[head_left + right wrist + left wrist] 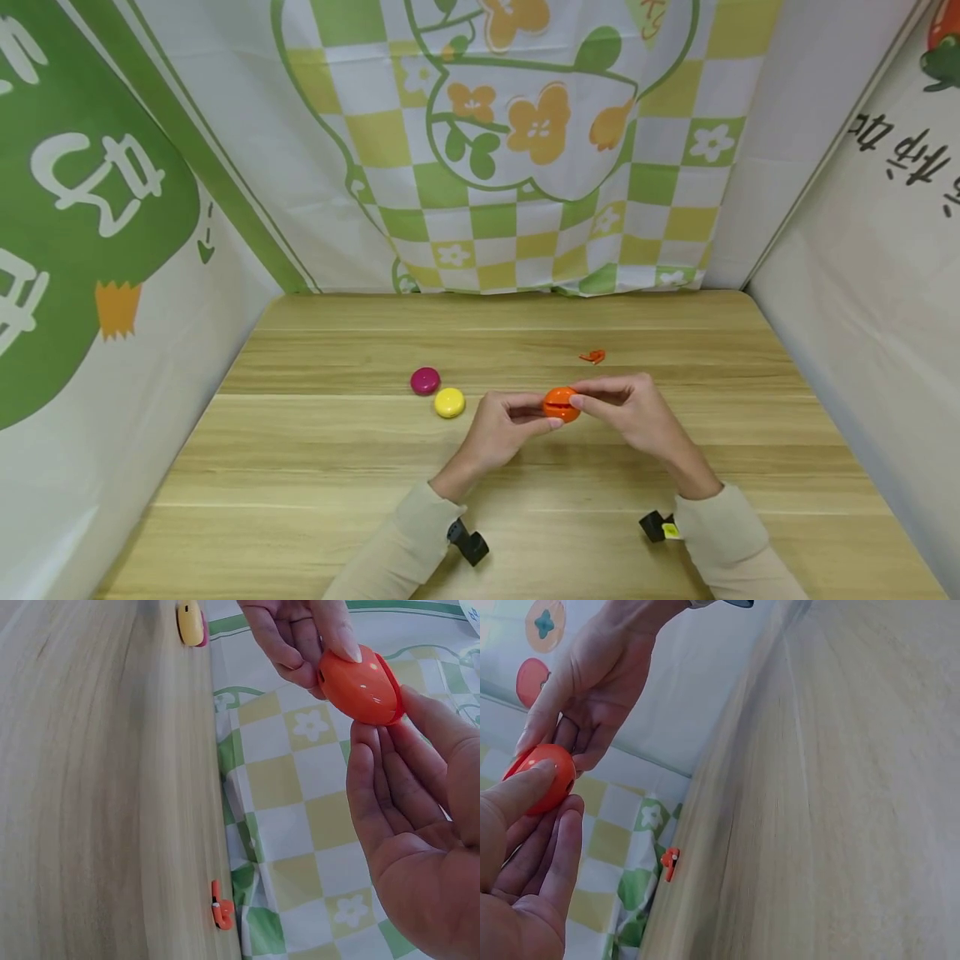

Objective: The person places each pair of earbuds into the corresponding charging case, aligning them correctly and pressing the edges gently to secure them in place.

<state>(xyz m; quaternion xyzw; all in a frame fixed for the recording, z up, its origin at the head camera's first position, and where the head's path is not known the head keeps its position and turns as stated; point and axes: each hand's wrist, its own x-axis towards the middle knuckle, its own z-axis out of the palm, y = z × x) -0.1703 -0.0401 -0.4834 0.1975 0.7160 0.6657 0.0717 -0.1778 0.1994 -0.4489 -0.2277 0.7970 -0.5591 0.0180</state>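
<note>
A round, glossy orange earbud case [559, 406] is held up between both hands over the table, with a dark gap along its seam. My left hand [496, 432] grips it from the left, the thumb across its shell and fingers behind, as the left wrist view shows. From the other side my right hand [637, 417] pinches its edge between thumb and fingers. In the right wrist view, a small port shows in the case [361, 686] on the side by the left hand. Orange earbuds [593, 357] lie on the table beyond the right hand.
A yellow round case [449, 403] and a magenta round case [425, 382] sit side by side on the wooden table [337, 467], left of the hands. Behind the table's far edge hangs a checkered cloth [495, 225]. White printed panels stand at both sides.
</note>
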